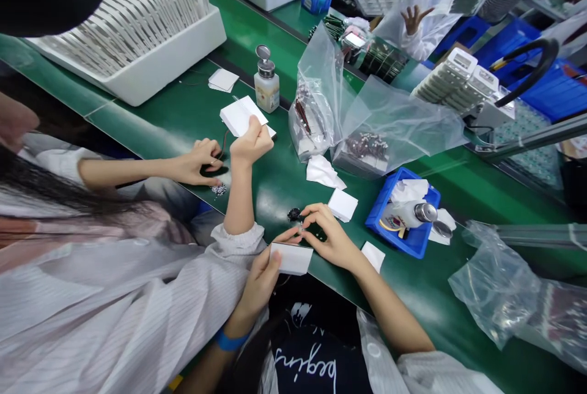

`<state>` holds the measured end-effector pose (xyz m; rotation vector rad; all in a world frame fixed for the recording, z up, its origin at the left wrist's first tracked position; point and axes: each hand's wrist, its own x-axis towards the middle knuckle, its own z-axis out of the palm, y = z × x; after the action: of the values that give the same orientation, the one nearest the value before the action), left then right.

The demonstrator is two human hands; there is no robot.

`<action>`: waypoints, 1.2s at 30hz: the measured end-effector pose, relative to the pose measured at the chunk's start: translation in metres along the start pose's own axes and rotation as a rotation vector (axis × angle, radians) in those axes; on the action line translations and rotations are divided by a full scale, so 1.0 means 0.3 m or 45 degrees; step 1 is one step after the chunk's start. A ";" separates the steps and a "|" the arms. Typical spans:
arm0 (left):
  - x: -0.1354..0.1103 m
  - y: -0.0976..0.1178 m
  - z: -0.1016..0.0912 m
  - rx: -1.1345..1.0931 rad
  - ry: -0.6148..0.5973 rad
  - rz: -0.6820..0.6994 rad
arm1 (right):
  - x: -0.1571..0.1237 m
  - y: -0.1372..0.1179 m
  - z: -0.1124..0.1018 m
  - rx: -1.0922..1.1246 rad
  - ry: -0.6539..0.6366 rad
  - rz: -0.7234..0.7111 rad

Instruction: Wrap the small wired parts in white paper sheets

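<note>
A white tray (177, 57) packed with upright white plates stands at far left on a green worktable (270, 198). Beside it, a co-worker's hand (197, 163) spreads over the tabletop near a small heap of bits (219, 189), while the co-worker's other hand (252, 143) grips a stack of white cards (241, 115) in front of a pump bottle (266, 91).

At center, the person's left hand (260, 276), above a blue wristband (232, 340), holds a white pad (291, 259) between thumb and fingers at the table edge. Just beyond lies a small black clump (294, 215), with a clear bag (314, 112) of parts farther back. The right hand (331, 235) brings thumb and forefinger close together at the left fingertips; whether they pinch something tiny cannot be told.

To the right are a card stack (342, 205), a blue basket (380, 201) holding a tilted bottle (406, 215), and another clear bag (499, 290).
</note>
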<state>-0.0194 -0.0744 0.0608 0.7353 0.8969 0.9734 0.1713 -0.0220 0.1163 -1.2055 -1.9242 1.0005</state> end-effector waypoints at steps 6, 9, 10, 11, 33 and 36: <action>0.008 0.018 0.025 -0.252 -0.105 -0.147 | -0.025 -0.016 -0.013 0.140 0.028 0.037; 0.011 0.017 0.030 -0.319 -0.107 -0.186 | -0.022 -0.015 -0.015 0.164 0.022 0.037; 0.013 0.018 0.033 -0.334 -0.102 -0.199 | -0.020 -0.014 -0.014 0.162 0.021 0.038; 0.015 0.019 0.035 -0.345 -0.095 -0.213 | -0.020 -0.012 -0.014 0.157 0.021 0.038; 0.003 -0.002 -0.003 -0.109 -0.037 -0.118 | -0.045 0.041 -0.046 0.421 -0.002 0.171; 0.004 0.000 -0.005 -0.097 -0.028 -0.061 | -0.043 0.032 -0.050 0.419 -0.037 0.146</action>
<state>-0.0204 -0.0731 0.0597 0.6557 0.8499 0.9504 0.1924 -0.0272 0.1139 -1.1222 -1.6446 1.3415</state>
